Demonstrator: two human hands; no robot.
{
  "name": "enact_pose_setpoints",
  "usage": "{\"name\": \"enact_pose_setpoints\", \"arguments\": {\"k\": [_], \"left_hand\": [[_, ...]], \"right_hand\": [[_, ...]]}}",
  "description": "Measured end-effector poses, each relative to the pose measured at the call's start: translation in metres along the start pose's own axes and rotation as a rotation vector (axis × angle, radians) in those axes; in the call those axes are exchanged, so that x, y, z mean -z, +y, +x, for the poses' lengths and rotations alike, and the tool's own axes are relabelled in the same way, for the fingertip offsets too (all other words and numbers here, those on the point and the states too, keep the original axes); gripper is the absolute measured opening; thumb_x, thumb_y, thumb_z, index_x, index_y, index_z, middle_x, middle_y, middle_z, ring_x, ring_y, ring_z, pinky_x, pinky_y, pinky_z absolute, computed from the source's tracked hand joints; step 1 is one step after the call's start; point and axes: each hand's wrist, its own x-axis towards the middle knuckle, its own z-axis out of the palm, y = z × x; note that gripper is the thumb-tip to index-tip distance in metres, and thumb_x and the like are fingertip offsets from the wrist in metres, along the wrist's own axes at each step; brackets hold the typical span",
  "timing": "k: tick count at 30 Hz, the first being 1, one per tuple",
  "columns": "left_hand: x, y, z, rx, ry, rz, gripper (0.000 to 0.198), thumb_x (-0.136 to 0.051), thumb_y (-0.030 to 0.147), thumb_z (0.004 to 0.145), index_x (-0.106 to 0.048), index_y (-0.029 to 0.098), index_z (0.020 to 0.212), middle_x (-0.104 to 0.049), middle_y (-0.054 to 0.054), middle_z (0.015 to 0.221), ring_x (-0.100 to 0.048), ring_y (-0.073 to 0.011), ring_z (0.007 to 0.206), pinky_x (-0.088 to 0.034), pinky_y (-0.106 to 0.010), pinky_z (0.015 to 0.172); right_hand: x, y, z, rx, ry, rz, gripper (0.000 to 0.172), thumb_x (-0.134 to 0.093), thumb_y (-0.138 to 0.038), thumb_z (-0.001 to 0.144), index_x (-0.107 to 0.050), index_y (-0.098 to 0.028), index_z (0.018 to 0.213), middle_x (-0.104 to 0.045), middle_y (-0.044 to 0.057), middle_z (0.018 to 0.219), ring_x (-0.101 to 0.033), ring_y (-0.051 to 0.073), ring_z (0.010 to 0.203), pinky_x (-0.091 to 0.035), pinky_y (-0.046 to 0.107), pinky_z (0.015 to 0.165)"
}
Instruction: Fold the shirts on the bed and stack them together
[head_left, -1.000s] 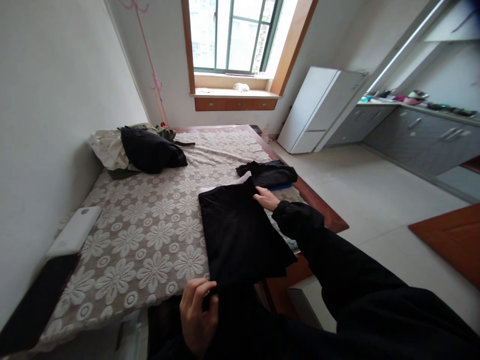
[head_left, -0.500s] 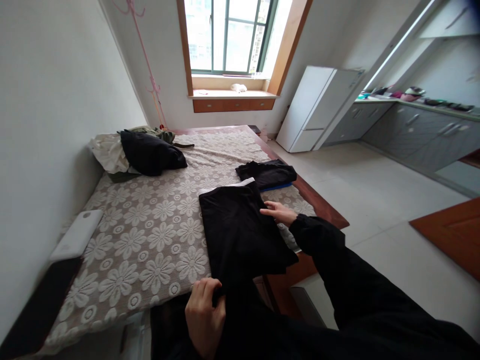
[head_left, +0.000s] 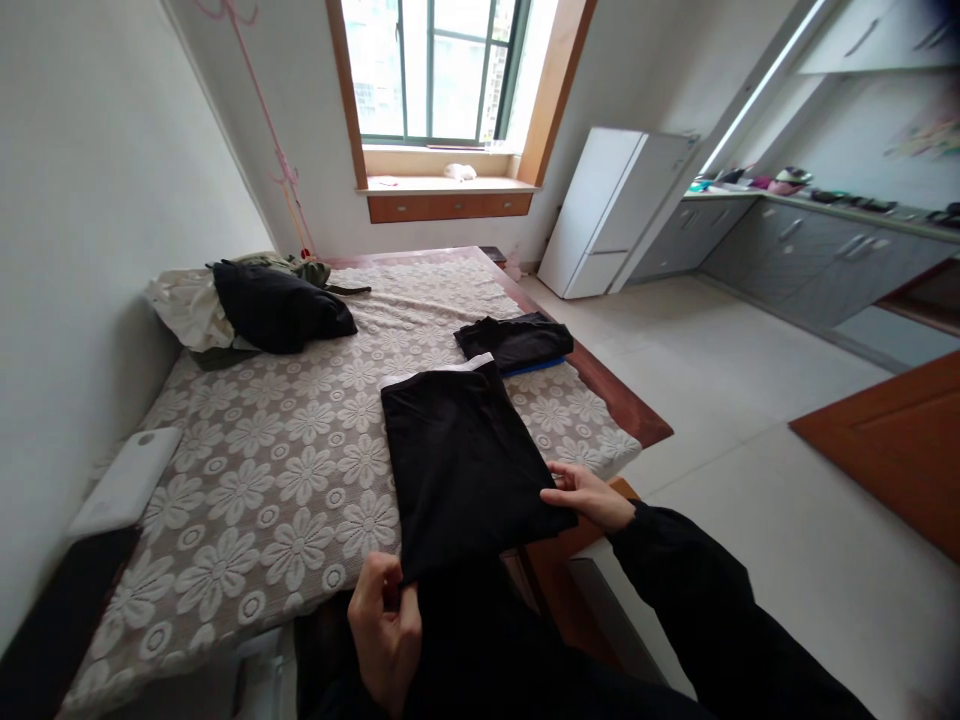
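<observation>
A folded pair of black pants (head_left: 461, 460) with a white waistband (head_left: 439, 371) lies on a table, its near edge reaching past the cloth toward me. My left hand (head_left: 386, 625) is closed, pinching the near left corner between thumb and fingers. At the right edge, near the lower right corner, my right hand (head_left: 589, 493) grips the fabric with its thumb on the side toward me. Just beyond the waistband lies a stack of folded dark clothes (head_left: 517, 342) with a blue edge showing below.
A flowered lace tablecloth (head_left: 277, 485) covers the table. Crumpled clothes (head_left: 281, 308) are piled at the far left. A white power bank or phone-like slab (head_left: 127, 480) and a black flat object (head_left: 67, 620) lie by the wall. A fridge (head_left: 600, 215) stands beyond.
My right hand has slid down the right edge of the pants toward the near corner and now grips there. My left hand keeps its corner. The view has shifted slightly.
</observation>
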Motion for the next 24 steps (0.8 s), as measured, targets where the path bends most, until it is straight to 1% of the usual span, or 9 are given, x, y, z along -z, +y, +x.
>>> {"name": "enact_pose_setpoints", "arguments": {"k": [2, 4, 6, 9, 12, 14, 16, 19, 24], "left_hand": [[-0.003, -0.004, -0.006, 0.079, 0.074, -0.056, 0.015, -0.055, 0.019, 0.087, -0.048, 0.023, 0.075, -0.041, 0.005, 0.066, -0.045, -0.0131, 0.058, -0.04, -0.024, 0.056], [-0.006, -0.01, -0.012, 0.138, 0.117, -0.1, 0.013, -0.057, 0.022, 0.087, -0.048, 0.023, 0.077, -0.041, 0.005, 0.066, -0.044, -0.0127, 0.058, -0.039, -0.023, 0.055], [-0.008, -0.017, -0.016, 0.194, 0.119, -0.135, 0.013, -0.058, 0.025, 0.086, -0.048, 0.023, 0.078, -0.042, 0.005, 0.066, -0.045, -0.0124, 0.057, -0.039, -0.023, 0.053], [-0.008, -0.024, -0.017, 0.262, 0.075, -0.141, 0.015, -0.061, 0.03, 0.086, -0.049, 0.023, 0.081, -0.047, 0.006, 0.065, -0.048, -0.013, 0.056, -0.041, -0.023, 0.053], [-0.007, -0.025, -0.016, 0.304, 0.014, -0.165, 0.017, -0.06, 0.034, 0.087, -0.048, 0.024, 0.081, -0.048, 0.006, 0.061, -0.049, -0.0137, 0.053, -0.041, -0.024, 0.052], [-0.006, -0.023, -0.015, 0.339, -0.018, -0.221, 0.018, -0.058, 0.034, 0.087, -0.046, 0.025, 0.08, -0.048, 0.006, 0.059, -0.049, -0.014, 0.05, -0.041, -0.025, 0.05], [-0.005, -0.021, -0.014, 0.356, -0.039, -0.267, 0.018, -0.057, 0.034, 0.088, -0.043, 0.025, 0.079, -0.05, 0.006, 0.058, -0.051, -0.0145, 0.049, -0.041, -0.025, 0.049], [-0.005, -0.023, -0.014, 0.337, -0.037, -0.283, 0.018, -0.058, 0.032, 0.086, -0.043, 0.025, 0.08, -0.054, 0.005, 0.059, -0.054, -0.015, 0.05, -0.041, -0.025, 0.049], [-0.018, -0.028, -0.029, 0.405, 0.114, -0.467, 0.022, -0.058, 0.029, 0.082, -0.036, 0.026, 0.083, -0.049, 0.009, 0.056, -0.051, -0.0138, 0.043, -0.038, -0.024, 0.044]], "right_hand": [[-0.002, 0.007, -0.001, -0.025, 0.012, -0.068, 0.059, -0.088, -0.055, 0.066, -0.066, -0.017, 0.105, -0.072, 0.001, 0.078, -0.065, 0.015, 0.058, -0.052, 0.025, 0.051], [-0.004, 0.014, -0.005, -0.024, 0.03, -0.138, 0.057, -0.084, -0.06, 0.068, -0.068, -0.016, 0.1, -0.071, 0.001, 0.077, -0.059, 0.013, 0.053, -0.047, 0.024, 0.047], [-0.008, 0.02, -0.011, 0.032, 0.069, -0.182, 0.054, -0.081, -0.062, 0.072, -0.072, -0.016, 0.097, -0.071, 0.003, 0.084, -0.063, 0.016, 0.064, -0.052, 0.028, 0.057], [-0.018, 0.028, -0.025, 0.118, 0.14, -0.253, 0.05, -0.074, -0.065, 0.078, -0.076, -0.017, 0.089, -0.072, 0.005, 0.09, -0.067, 0.025, 0.088, -0.055, 0.038, 0.084], [-0.027, 0.037, -0.037, 0.179, 0.18, -0.338, 0.048, -0.069, -0.067, 0.083, -0.08, -0.021, 0.088, -0.072, 0.01, 0.103, -0.063, 0.033, 0.112, -0.047, 0.047, 0.106], [-0.03, 0.045, -0.04, 0.215, 0.16, -0.3, 0.049, -0.065, -0.068, 0.086, -0.082, -0.023, 0.095, -0.072, 0.011, 0.112, -0.059, 0.034, 0.123, -0.038, 0.049, 0.116], [-0.032, 0.052, -0.039, 0.186, 0.125, -0.191, 0.055, -0.06, -0.072, 0.087, -0.082, -0.022, 0.096, -0.074, 0.01, 0.104, -0.063, 0.034, 0.116, -0.039, 0.051, 0.115], [-0.035, 0.058, -0.036, 0.128, 0.128, -0.091, 0.06, -0.06, -0.077, 0.083, -0.081, -0.021, 0.087, -0.074, 0.009, 0.085, -0.068, 0.034, 0.097, -0.045, 0.055, 0.106], [-0.043, 0.059, -0.038, 0.266, 0.246, -0.144, 0.054, -0.06, -0.068, 0.089, -0.082, -0.02, 0.1, -0.075, 0.014, 0.109, -0.062, 0.036, 0.116, -0.037, 0.052, 0.115]]}}
